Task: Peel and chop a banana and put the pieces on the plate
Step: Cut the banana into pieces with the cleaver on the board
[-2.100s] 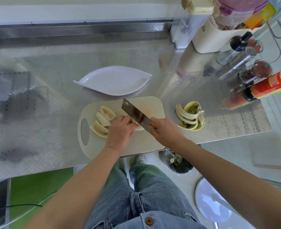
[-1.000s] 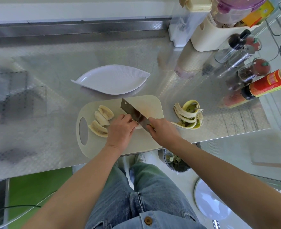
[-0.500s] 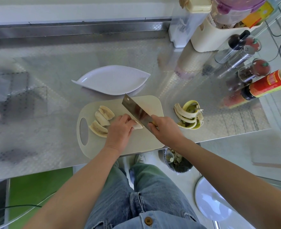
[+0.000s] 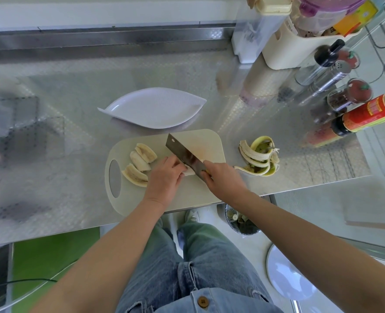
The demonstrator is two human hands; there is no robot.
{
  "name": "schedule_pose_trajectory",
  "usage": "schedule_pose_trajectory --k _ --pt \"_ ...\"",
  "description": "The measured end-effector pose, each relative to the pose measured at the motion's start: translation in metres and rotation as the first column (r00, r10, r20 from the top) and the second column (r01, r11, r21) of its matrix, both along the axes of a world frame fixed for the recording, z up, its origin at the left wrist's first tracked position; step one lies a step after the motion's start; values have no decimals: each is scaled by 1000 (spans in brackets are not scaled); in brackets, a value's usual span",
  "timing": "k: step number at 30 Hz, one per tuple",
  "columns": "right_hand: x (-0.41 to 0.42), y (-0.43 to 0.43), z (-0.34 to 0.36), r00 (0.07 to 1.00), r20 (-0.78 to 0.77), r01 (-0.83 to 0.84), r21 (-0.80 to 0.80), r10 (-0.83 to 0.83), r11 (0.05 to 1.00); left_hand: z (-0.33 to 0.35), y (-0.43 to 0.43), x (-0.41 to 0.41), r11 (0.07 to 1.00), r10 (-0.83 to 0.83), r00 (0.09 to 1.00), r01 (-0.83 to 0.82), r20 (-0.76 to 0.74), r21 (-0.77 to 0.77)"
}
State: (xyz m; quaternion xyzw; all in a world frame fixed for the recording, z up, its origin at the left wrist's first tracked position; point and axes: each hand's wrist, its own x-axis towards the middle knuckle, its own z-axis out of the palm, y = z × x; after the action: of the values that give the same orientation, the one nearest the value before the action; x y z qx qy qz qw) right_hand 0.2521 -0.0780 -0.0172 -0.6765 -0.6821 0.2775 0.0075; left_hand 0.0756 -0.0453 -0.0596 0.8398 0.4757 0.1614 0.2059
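A pale cutting board [image 4: 209,141] lies at the near edge of the steel counter. Three long banana slices [image 4: 139,163] lie on its left part. My left hand [image 4: 164,177] holds a remaining banana piece [image 4: 188,172] down, mostly hiding it. My right hand [image 4: 223,179] grips the handle of a cleaver [image 4: 182,152], whose blade rests against that piece beside my left fingers. A white leaf-shaped plate [image 4: 155,109] sits just behind the board with nothing on it.
The banana peel [image 4: 258,159] lies on the counter right of the board. Sauce bottles and shakers [image 4: 345,96] crowd the right side, with containers [image 4: 284,41] at the back right. A bin [image 4: 241,220] stands on the floor below the counter edge.
The cleaver rose and came down again on the banana piece under my left hand. The three slices and the plate stayed where they were.
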Motion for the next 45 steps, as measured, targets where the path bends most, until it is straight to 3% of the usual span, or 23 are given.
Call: schedule_pose_trajectory --k 5,10,23,31,36,45 --pt "1 -1 2 990 -77 116 25 -114 993 -2 1 0 1000 15 1000 -15 -1 -10" --pt "5 3 13 997 -74 44 83 -38 996 -2 1 1 1000 8 1000 -8 -8 -8" --pt "0 5 7 999 28 -35 -3 35 999 0 1 1 1000 8 1000 -8 -1 -15" --pt "-2 -2 2 984 -99 150 21 -148 988 2 0 -2 999 8 998 -5 61 -41" --pt "6 3 13 994 -89 69 80 -62 994 1 0 -1 999 22 999 -20 48 -47" --pt "3 4 14 1000 2 -15 23 15 1000 3 -1 -1 998 22 999 -20 43 -52"
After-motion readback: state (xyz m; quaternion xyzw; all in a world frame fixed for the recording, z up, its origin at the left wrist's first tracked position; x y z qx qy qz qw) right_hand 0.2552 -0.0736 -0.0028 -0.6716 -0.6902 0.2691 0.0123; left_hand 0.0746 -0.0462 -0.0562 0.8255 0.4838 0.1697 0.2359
